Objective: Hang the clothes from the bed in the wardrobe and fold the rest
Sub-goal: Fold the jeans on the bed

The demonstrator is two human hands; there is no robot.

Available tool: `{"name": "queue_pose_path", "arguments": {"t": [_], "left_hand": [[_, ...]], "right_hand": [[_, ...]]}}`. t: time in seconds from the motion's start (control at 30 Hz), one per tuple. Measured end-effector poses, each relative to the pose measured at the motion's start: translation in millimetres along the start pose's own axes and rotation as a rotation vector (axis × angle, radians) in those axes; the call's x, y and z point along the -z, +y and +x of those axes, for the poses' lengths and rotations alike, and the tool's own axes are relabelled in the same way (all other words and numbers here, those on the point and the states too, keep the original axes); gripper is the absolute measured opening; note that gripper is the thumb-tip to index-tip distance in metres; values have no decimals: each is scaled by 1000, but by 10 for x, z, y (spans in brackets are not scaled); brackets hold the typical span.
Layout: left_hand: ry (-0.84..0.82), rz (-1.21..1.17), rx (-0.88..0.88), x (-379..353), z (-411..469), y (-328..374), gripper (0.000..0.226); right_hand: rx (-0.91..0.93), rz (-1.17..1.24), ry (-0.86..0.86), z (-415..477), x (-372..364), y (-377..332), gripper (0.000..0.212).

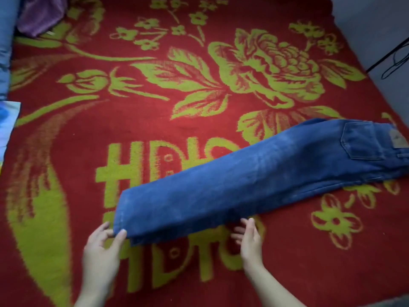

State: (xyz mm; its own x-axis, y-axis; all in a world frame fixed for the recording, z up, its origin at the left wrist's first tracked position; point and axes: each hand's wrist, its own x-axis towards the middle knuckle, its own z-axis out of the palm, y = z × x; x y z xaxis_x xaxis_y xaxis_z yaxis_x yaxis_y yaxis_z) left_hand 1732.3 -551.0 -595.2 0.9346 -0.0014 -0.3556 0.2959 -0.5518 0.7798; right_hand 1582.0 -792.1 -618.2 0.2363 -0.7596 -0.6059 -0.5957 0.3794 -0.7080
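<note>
The left hand (99, 251) pinches the hem corner of the jeans (243, 180), fingers (121, 236) clamped on the denim. The right hand (250, 238), fingers apart and straight, touches the jeans' near long edge. The jeans lie flat on the bed's blanket (66, 151), their long axis running from the hem away rightward to the waistband (401, 155), well beyond both hands.

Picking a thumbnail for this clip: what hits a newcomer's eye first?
The red blanket with big yellow-green flowers and letters fills nearly the whole frame. Across its lower right lies a pair of blue jeans, legs stacked, running diagonally from bottom centre to the right edge. The left hand pinches the hem corner, and the right hand touches the lower edge with straight fingers.
</note>
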Motion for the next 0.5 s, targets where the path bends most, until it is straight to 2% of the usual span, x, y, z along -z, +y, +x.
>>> {"name": "queue_pose_path", "arguments": {"t": [0.03,0.07,0.13,0.2,0.3,0.37,0.43,0.5], "left_hand": [[-58,149,64,-91,-22,-165,4],[-132,270,156,-183,-33,-322,14],[-218,421,243,-318,-47,-468,21],[-209,446,230,-387,0,-409,21],[-162,365,207,-427,93,-317,42],[-152,286,184,-424,132,-234,50],[-149,105,101,-358,158,-115,43],[-105,-120,-32,-193,161,8,23]], "right_hand": [[-177,200,-52,-33,-61,-21,45],[-290,317,-101,-63,-117,-21,47],[-393,354,-174,-122,-240,2,46],[-424,326,-223,-160,-360,12,47],[-489,375,-275,-201,-518,-35,34],[-504,425,-252,-172,-591,-85,26],[-518,512,-194,-124,-634,-119,27],[-519,582,-154,-94,-657,-149,23]]}}
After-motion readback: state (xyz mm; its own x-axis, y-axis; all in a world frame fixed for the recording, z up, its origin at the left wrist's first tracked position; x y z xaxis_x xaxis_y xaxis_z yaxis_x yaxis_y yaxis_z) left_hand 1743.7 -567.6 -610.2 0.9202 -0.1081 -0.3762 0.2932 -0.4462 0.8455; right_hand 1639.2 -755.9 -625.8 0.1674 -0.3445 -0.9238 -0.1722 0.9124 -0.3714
